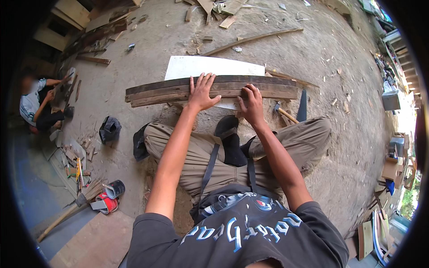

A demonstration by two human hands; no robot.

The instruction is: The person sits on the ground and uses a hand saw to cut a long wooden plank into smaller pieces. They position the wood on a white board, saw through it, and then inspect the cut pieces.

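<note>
Several long, weathered wooden strips [156, 92] lie side by side across the ground before my crossed legs. My left hand [204, 94] rests on them left of the middle, fingers stretched over the strips toward their far edge and thumb out to the side. To the right, my right hand [252, 102] is closed on the near strips, its fingers bent on top and its thumb by the near edge. A white sheet [210, 67] sticks out beyond the far edge, and part of it shows between my hands on the near side. What props the strips underneath is mostly hidden.
A hammer [286, 113] and a saw blade [302, 106] lie near my right knee. On the left are a black bag [110, 129], a broom [87, 193], a dark can [115, 189] and a red can [105, 204]. Another person [41, 102] sits far left. Wood scraps [232, 6] litter the ground.
</note>
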